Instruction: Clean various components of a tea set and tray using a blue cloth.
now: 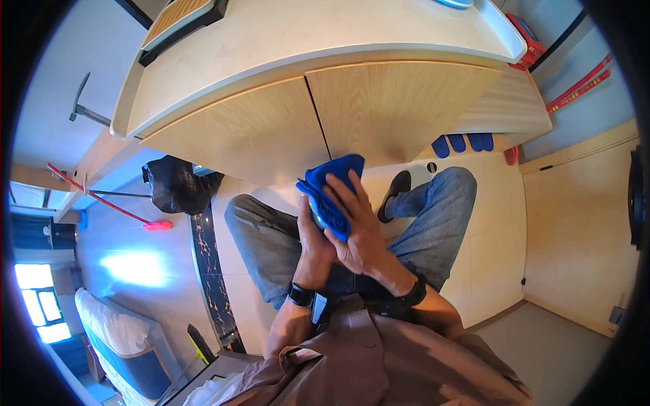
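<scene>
A folded blue cloth (pixel 330 172) is held in front of me, above the floor and between my knees. My right hand (pixel 358 231) lies over the cloth with its fingers spread along it, pressing it against what is underneath. From below and the left, my left hand (pixel 314 236) supports a smooth pale object (pixel 318 213). Only a narrow strip of that object shows under the cloth, so I cannot tell what it is. The heels of both hands are close together.
A wooden cabinet (pixel 401 106) with a pale top stands before me. Blue slippers (pixel 462 144) sit beneath its right part. At left are a black plastic bag (pixel 175 185), a red-handled brush (pixel 157 225) and a dark stone threshold strip (pixel 207 264). A wooden door (pixel 579 228) is at right.
</scene>
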